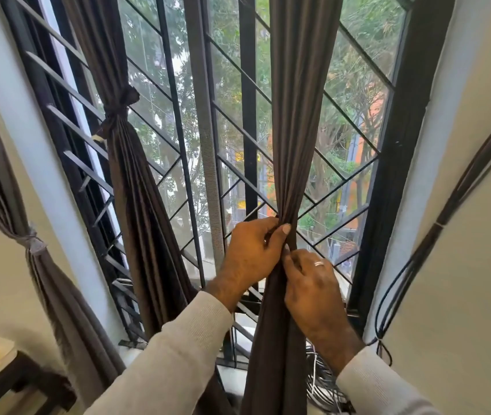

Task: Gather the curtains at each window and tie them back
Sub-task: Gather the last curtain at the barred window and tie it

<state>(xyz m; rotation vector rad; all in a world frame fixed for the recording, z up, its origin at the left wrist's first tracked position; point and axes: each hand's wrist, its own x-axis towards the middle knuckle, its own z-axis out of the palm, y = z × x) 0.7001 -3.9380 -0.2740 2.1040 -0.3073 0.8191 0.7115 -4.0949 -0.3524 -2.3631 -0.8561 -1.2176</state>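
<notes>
Both hands, left hand and right hand, clench the gathered brown curtain at its waist before the window grille; soft, light, probably slippery, it seems best held there.

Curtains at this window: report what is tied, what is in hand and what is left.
Done: the left curtain is knotted with a tie, and a grey curtain at far left is tied too. In hand: the left hand and right hand bunch the right curtain. Left: its tie; none shows on it yet.
</notes>
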